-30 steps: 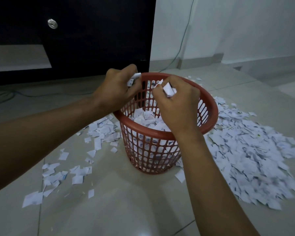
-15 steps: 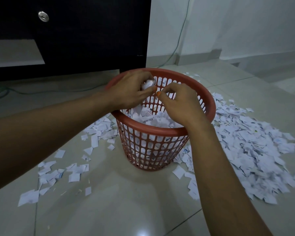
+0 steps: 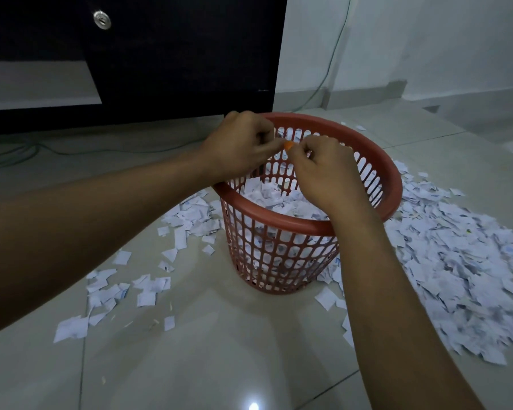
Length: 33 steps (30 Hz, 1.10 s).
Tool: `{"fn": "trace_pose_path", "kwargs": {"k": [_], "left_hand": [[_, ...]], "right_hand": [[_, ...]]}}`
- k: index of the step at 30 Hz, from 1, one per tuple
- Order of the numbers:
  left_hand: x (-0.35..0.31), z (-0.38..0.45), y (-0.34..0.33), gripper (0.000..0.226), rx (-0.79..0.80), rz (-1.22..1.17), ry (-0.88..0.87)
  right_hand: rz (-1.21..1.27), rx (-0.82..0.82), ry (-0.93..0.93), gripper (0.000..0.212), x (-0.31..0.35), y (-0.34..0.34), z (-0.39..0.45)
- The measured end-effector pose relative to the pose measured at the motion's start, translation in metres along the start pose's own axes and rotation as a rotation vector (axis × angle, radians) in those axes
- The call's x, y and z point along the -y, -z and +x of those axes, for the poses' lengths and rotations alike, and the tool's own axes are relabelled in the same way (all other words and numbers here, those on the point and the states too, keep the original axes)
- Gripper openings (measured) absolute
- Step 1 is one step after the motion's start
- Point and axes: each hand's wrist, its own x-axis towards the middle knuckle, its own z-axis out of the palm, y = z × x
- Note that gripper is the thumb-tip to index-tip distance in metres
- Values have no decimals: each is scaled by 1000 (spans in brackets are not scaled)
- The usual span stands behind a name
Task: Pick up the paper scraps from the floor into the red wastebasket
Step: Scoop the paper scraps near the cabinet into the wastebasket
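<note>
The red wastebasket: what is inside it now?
The red wastebasket holds a pile of white paper scraps. The left hand and right hand above it cover part of the pile; its bottom is hidden.

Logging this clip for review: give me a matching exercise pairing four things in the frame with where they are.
Things:
1. red wastebasket
2. biggest scrap pile
3. left hand
4. dark cabinet

Places:
A. floor, right of the basket
B. over the basket's left rim
C. background, upper left
D. centre of the floor, partly filled

Pairs: 1-D, 2-A, 3-B, 4-C
</note>
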Motion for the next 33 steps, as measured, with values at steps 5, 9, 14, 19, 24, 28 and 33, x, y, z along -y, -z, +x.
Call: {"fn": "trace_pose_path", "kwargs": {"k": [5,9,14,19,24,28,33], "left_hand": [[5,-7,4,25,97,16,-28],[14,-11,5,13,46,63,-53],[24,-24,19,11,-70,66,-65],[42,-45,36,17,-129,120,-86],[62,-83,51,19,-43,186,-42],[90,-124,58,25,15,289,51],[129,-182,50,28,151,355,211]], "right_hand": [[-87,166,-39,45,-4,-13,1],[46,-10,33,33,4,-11,4],[200,-112,122,21,29,-9,-3],[329,-160,307,17,66,-29,-22],[400,-196,429,12,93,-75,-50],[426,-25,439,9,93,-122,-72],[333,215,399,10,70,-182,-100]]}}
